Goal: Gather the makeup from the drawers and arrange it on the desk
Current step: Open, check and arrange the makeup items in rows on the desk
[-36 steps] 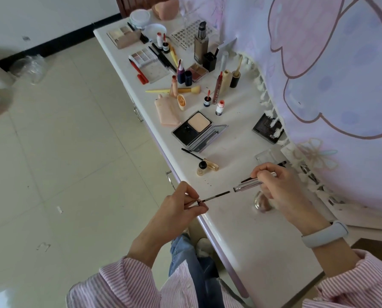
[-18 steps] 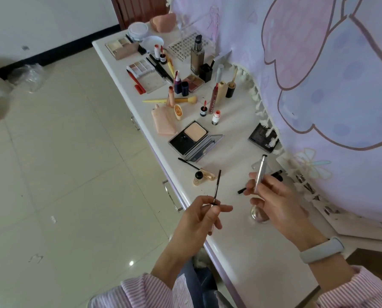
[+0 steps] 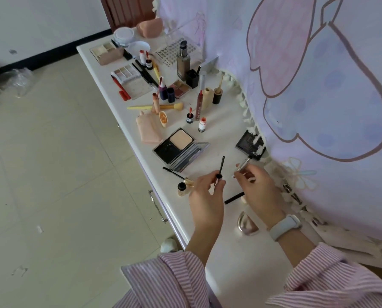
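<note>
Mid-task, mostly laid out: most of the makeup (image 3: pixel 163 92) already sits on the worktop (image 3: pixel 247 252) beyond the hands. Left hand (image 3: pixel 204 192) pinches a black mascara wand (image 3: pixel 220 167), brush up. Right hand (image 3: pixel 255 187) pinches its silver tube (image 3: pixel 243 165). Between the hands lies a black pencil (image 3: pixel 234 197). Left to do: place this pair; can't tell what's still in the drawers.

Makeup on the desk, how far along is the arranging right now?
Mostly done: palettes, bottles and brushes already lie across the desk, including an open compact. In hand: the left hand holds a mascara wand upright, and the right hand holds its silver tube, apart from it. Left: setting this pair down. Whether the drawers still hold more cannot be seen.
</note>
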A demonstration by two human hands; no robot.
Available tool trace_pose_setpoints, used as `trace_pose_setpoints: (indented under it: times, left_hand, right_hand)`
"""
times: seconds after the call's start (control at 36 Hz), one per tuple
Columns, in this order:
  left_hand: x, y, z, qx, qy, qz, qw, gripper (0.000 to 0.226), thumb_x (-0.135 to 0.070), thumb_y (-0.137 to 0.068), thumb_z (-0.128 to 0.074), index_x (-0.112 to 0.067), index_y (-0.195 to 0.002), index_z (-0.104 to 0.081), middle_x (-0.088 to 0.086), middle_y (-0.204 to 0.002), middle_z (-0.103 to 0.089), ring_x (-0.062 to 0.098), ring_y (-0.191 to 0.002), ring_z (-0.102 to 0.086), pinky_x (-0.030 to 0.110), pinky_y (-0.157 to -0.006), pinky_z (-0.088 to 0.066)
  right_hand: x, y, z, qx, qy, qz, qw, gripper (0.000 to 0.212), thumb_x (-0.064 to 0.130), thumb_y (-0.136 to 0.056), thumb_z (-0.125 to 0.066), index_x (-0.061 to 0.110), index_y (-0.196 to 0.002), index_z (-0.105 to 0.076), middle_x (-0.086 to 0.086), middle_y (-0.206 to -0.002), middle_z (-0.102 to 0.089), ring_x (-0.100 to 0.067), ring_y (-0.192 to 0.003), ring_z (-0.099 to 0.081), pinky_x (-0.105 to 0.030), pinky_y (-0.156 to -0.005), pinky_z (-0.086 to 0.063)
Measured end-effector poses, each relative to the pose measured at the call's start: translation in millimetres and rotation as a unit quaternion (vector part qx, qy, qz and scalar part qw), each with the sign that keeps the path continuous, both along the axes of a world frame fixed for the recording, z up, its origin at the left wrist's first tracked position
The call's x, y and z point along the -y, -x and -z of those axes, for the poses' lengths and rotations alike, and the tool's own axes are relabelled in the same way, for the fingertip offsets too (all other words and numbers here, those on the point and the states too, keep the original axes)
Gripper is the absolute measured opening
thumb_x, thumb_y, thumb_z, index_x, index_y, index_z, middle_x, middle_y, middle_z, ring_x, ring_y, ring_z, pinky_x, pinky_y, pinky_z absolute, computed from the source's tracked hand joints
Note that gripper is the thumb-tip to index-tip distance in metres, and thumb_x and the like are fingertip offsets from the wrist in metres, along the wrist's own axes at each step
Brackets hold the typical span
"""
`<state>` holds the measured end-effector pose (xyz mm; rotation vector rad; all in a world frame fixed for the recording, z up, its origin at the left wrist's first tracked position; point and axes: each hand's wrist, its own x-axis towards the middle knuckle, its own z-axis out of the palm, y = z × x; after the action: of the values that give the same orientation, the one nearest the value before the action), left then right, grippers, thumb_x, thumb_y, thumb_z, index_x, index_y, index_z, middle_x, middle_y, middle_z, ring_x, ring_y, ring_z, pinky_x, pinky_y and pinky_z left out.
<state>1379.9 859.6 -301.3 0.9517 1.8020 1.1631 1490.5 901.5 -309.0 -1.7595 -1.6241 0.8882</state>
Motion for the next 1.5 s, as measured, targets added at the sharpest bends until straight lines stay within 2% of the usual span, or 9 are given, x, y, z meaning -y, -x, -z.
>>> trace_pose_setpoints:
  times: [0.08,0.19,0.39,0.53,0.75,1.11,1.25,1.36,1.5]
  left_hand:
    - [-13.6,-8.4,6.5,-0.019,0.011,-0.01,1.0,0.027,-0.015,-0.088,-0.062,-0.012,-0.115,-0.064,-0.002,-0.102,-0.061,0.01,-0.094,-0.058,0.018,-0.086,-0.046]
    - [-24.5,-15.5,13.2,-0.031,0.016,-0.026,0.999,0.028,-0.01,-0.089,-0.059,-0.01,-0.117,-0.063,0.003,-0.109,-0.063,0.011,-0.097,-0.058,0.025,-0.091,-0.047]
    - [-34.1,-17.7,24.2,-0.049,0.025,-0.038,0.998,0.029,-0.005,-0.09,-0.056,-0.007,-0.119,-0.061,0.006,-0.111,-0.062,0.011,-0.096,-0.056,0.017,-0.085,-0.041]
    - [-36.6,-20.2,25.4,-0.051,0.032,-0.036,0.998,0.026,-0.007,-0.091,-0.056,-0.009,-0.116,-0.062,0.001,-0.107,-0.061,0.003,-0.089,-0.05,0.014,-0.081,-0.038]
    - [-36.5,-18.8,26.3,-0.053,0.043,-0.031,0.997,0.025,-0.009,-0.091,-0.056,-0.011,-0.115,-0.062,0.0,-0.106,-0.061,0.013,-0.097,-0.058,0.018,-0.082,-0.041]
    - [-34.5,-19.7,28.0,-0.06,0.056,-0.014,0.997,0.037,-0.007,-0.091,-0.056,-0.01,-0.127,-0.053,0.005,-0.124,-0.056,0.016,-0.111,-0.056,0.02,-0.091,-0.042]
    - [-30.1,-18.1,24.6,-0.075,0.044,-0.006,0.996,0.042,-0.008,-0.092,-0.053,-0.009,-0.133,-0.046,0.006,-0.132,-0.05,0.01,-0.108,-0.052,0.016,-0.087,-0.037]
    - [-22.3,-18.4,20.5,-0.104,0.0,-0.004,0.995,0.042,-0.003,-0.091,-0.053,-0.007,-0.133,-0.046,0.007,-0.131,-0.05,0.009,-0.103,-0.051,0.016,-0.087,-0.04]
    - [-7.6,-17.6,29.5,-0.147,-0.054,-0.001,0.988,0.042,0.005,-0.088,-0.053,-0.003,-0.129,-0.05,0.011,-0.128,-0.05,0.027,-0.112,-0.055,0.039,-0.09,-0.051]
  right_hand:
    - [-9.2,2.0,13.8,0.044,-0.05,-0.017,0.998,0.003,0.006,-0.082,-0.066,0.004,-0.084,-0.066,-0.001,-0.079,-0.059,-0.018,-0.076,-0.054,-0.007,-0.067,-0.035]
    - [-15.1,1.5,29.7,0.084,-0.096,-0.043,0.991,0.004,0.01,-0.081,-0.066,0.006,-0.079,-0.065,0.002,-0.074,-0.059,-0.026,-0.072,-0.054,-0.03,-0.066,-0.04]
    - [-19.0,4.6,41.2,0.101,-0.107,-0.054,0.988,0.027,0.034,-0.08,-0.049,0.013,-0.077,-0.065,0.001,-0.072,-0.063,-0.025,-0.071,-0.053,-0.041,-0.066,-0.044]
    - [-20.9,5.2,42.5,0.088,-0.102,-0.055,0.989,0.029,0.036,-0.08,-0.046,0.014,-0.078,-0.064,0.003,-0.073,-0.061,-0.022,-0.071,-0.051,-0.041,-0.066,-0.044]
    - [-18.9,7.5,39.9,0.116,-0.117,-0.05,0.985,0.028,0.036,-0.079,-0.046,0.013,-0.073,-0.061,0.001,-0.07,-0.062,-0.025,-0.072,-0.052,-0.032,-0.064,-0.033]
    - [-19.9,5.8,39.8,0.107,-0.095,-0.06,0.988,0.034,0.039,-0.078,-0.045,0.012,-0.081,-0.065,0.0,-0.082,-0.066,-0.027,-0.081,-0.054,-0.038,-0.068,-0.044]
    - [-16.0,2.1,36.6,0.111,-0.086,-0.077,0.987,0.033,0.029,-0.08,-0.044,0.009,-0.096,-0.065,-0.003,-0.093,-0.065,-0.025,-0.089,-0.053,-0.037,-0.074,-0.044]
    - [-10.2,-7.5,26.5,0.103,-0.097,-0.045,0.989,0.032,-0.003,-0.081,-0.049,0.0,-0.111,-0.06,-0.014,-0.107,-0.06,-0.029,-0.102,-0.054,-0.034,-0.087,-0.043]
    - [-20.9,-16.2,16.3,0.192,-0.082,-0.071,0.975,0.048,-0.014,-0.078,-0.046,-0.005,-0.125,-0.05,-0.024,-0.126,-0.052,-0.039,-0.118,-0.049,-0.037,-0.097,-0.04]
